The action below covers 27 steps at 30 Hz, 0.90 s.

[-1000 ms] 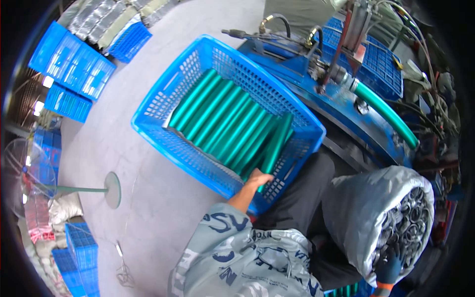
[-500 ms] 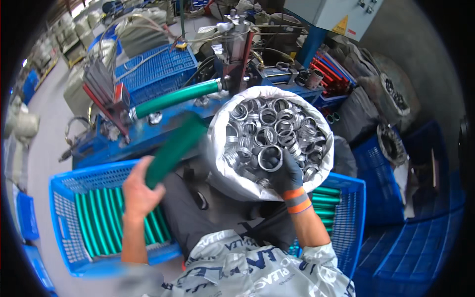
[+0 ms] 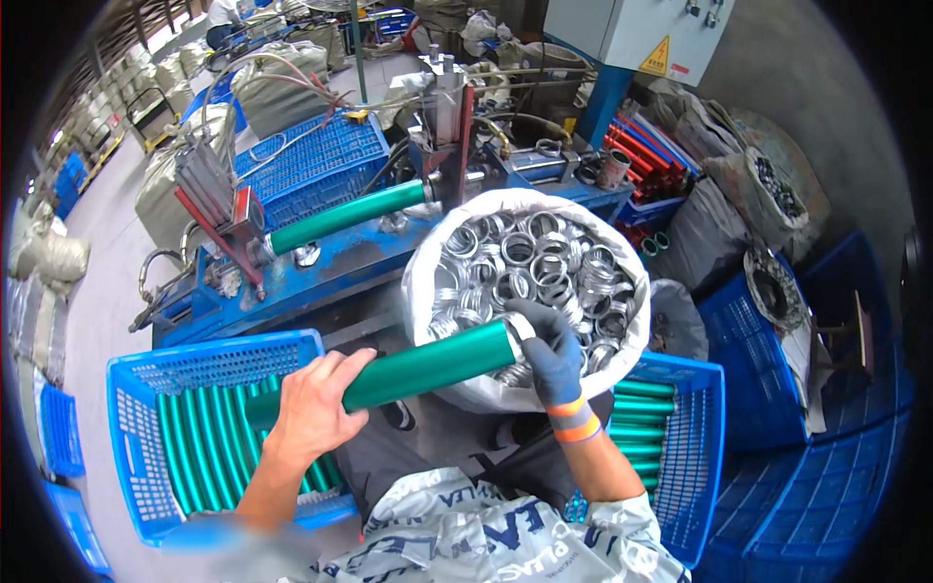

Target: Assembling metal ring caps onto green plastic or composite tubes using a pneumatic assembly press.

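Observation:
My bare left hand is wrapped round a shiny green tube, held slantwise above my lap. At the tube's right end, my right hand, in a dark glove with an orange and grey cuff, grips a silver metal ring. The ring sits against the tube's end; how far it is fitted on cannot be made out. Just beyond my right hand stands a white sack with a rolled rim, filled with loose silver rings.
A blue machine ahead holds another green tube lengthwise between its ends. Blue crates with green tubes stand at my left and right. A grey electrical box hangs at the far right. More blue crates stack there.
The green tube has swung down from upright to nearly level, its right end meeting the ring. My right hand has lifted that ring from the sack's near side toward the tube.

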Each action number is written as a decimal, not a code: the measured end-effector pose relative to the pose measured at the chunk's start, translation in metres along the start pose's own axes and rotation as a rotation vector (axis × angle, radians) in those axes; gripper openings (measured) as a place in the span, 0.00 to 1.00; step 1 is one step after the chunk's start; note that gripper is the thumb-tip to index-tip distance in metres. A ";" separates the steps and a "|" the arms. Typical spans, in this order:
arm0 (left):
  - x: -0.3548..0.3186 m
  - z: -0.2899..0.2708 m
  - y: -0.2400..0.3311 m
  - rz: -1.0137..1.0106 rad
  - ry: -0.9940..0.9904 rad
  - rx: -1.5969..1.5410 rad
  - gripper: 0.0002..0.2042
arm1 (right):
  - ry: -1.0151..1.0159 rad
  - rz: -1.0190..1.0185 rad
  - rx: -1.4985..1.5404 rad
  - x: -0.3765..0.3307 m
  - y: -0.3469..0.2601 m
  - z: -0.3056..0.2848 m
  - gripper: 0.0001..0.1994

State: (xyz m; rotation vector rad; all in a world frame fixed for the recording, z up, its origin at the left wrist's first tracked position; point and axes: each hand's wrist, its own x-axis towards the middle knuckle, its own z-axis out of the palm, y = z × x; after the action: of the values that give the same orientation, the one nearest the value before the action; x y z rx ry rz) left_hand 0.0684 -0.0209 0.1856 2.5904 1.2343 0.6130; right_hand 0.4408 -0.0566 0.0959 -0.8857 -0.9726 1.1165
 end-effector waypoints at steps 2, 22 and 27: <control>-0.006 -0.002 -0.002 -0.013 -0.010 0.014 0.39 | -0.098 -0.040 -0.067 -0.003 -0.014 0.027 0.44; -0.027 0.022 -0.010 -0.159 -0.108 -0.043 0.42 | -0.340 -0.100 -0.770 0.006 -0.028 0.035 0.53; -0.037 0.015 -0.010 -0.250 0.188 -0.511 0.35 | -0.184 -0.463 -1.375 0.075 -0.047 -0.030 0.29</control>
State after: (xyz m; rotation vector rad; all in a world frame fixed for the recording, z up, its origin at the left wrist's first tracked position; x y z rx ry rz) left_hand 0.0479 -0.0438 0.1582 1.9630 1.2309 0.9849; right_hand 0.4945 0.0039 0.1425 -1.4996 -2.0218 -0.0206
